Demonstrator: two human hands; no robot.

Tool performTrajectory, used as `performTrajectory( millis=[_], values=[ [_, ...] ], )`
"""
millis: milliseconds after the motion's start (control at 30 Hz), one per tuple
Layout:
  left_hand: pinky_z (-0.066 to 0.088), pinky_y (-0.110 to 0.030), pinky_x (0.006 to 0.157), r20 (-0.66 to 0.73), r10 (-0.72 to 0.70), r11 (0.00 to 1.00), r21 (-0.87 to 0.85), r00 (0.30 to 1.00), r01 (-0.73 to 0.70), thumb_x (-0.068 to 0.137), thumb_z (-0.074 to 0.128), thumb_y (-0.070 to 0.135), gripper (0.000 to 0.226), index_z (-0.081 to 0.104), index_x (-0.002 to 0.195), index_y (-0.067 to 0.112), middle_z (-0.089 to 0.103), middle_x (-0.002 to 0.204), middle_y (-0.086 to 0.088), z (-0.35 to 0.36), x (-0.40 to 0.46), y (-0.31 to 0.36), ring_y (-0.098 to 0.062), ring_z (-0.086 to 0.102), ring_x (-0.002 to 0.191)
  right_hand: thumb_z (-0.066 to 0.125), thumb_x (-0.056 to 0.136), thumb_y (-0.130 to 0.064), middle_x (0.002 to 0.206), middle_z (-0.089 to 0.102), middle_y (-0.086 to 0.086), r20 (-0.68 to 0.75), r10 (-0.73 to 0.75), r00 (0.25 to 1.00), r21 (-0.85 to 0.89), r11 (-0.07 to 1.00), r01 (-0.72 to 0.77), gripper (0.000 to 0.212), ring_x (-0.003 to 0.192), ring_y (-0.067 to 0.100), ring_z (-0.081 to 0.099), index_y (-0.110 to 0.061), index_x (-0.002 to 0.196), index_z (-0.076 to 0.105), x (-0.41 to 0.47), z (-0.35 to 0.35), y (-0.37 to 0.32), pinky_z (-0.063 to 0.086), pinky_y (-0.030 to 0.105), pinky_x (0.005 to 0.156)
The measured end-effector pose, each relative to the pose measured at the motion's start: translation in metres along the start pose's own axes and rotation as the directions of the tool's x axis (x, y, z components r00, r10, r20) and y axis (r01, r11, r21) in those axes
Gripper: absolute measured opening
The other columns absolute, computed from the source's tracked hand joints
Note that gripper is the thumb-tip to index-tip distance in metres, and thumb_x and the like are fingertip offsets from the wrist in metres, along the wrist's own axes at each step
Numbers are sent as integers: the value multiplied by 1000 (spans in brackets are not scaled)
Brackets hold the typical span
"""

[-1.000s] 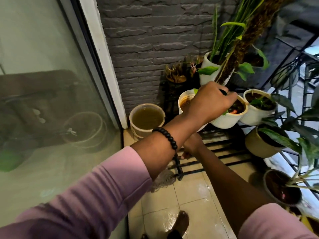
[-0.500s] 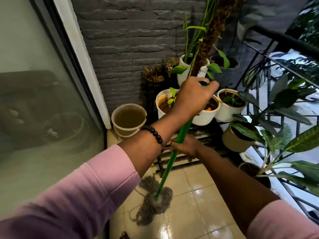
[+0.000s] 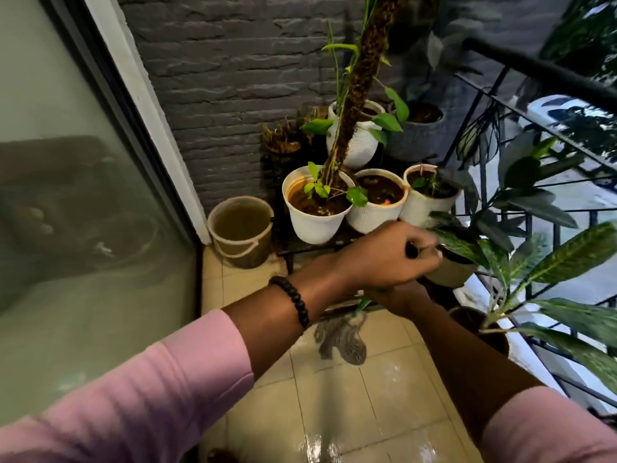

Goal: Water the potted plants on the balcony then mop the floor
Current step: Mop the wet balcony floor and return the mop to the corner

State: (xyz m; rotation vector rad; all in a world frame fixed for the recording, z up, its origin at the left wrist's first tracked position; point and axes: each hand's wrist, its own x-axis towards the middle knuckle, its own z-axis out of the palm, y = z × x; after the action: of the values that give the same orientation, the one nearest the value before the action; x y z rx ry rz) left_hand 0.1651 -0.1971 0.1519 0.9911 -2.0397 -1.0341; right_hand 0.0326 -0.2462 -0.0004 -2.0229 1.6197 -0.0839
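- Mop [image 3: 340,339] head is lying on the wet tiled floor [image 3: 334,412], just before the plant stand.
- Left hand [image 3: 384,255] is closing around the handle top; right hand [image 3: 400,297] is gripping lower.
- Pots [image 3: 315,222] are looking damp, so watering seems finished; mopping is underway, much floor remaining.

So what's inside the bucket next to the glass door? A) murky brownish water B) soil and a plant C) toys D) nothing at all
A: the bucket in the corner by the glass door holds cloudy, brownish water nearly up to its rim, with no plant or soil in it.
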Motion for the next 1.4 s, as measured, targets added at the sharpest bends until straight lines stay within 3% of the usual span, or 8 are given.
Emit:
performTrajectory(
  millis=[233,500,700,833,1000,1100,1200,1400],
  values=[
    [41,-30,64,15,-24,999,-41,1000,25,101,52,15,33,54,72,-1,51,68,-10,8,-7,-12,-15,51,67,62,88,-45,123,65,8,61,49,997,10,999,-50,44,113,26,59,-18,123,62,-9,-2,18,50,43,95],
    [52,-45,61,-86,-32,982,-188,996,16,101,51,15,38,53,77,-15,55,76,-34,15,14,-24,-42,60,75,65,86,-40,63,49,-12,-136,217,967,190,963,-189,22,57,5,47,-19,91,68,-17,8,30,29,20,50],
    [50,-34,56,-157,-8,979,-202,987,-24,97,53,24,38,56,69,-1,58,64,-20,30,35,-31,-28,60,60,63,87,-40,74,54,-1,-176,195,965,47,981,-190,23,71,24,59,-19,80,57,-10,-7,46,35,24,57],
    [45,-19,65,-84,76,988,-126,994,-86,99,53,23,35,58,69,5,59,65,-2,39,51,-51,-10,58,65,59,91,-40,96,67,8,-130,195,972,-15,980,-199,27,93,29,66,-17,103,65,7,-21,68,37,26,65],
    [49,-21,73,187,27,994,-109,982,-7,99,50,32,21,60,92,15,61,88,-1,71,48,-115,2,57,80,51,95,-23,116,67,7,-61,335,940,-135,930,-340,23,108,25,65,-18,113,64,32,-5,105,48,31,83],
    [51,-34,70,124,40,997,-77,991,-30,100,44,38,37,59,87,8,58,80,-8,93,40,-153,-14,56,75,46,94,-19,118,65,6,-18,352,936,-158,923,-351,28,109,24,64,-24,117,60,43,14,118,49,31,81],
    [47,-20,70,-38,45,983,-176,998,-51,102,46,26,32,60,80,7,54,73,5,78,61,-174,1,56,74,50,95,-20,119,63,9,-98,341,935,-64,935,-348,27,110,28,62,-18,120,58,69,22,112,49,34,84],
    [36,-2,71,-32,85,981,-173,996,-89,95,52,-1,42,52,78,37,55,70,25,22,103,-164,14,54,72,55,93,-16,120,66,14,-143,482,864,238,864,-443,33,113,34,61,-14,125,60,116,9,88,49,39,91]
  ],
)
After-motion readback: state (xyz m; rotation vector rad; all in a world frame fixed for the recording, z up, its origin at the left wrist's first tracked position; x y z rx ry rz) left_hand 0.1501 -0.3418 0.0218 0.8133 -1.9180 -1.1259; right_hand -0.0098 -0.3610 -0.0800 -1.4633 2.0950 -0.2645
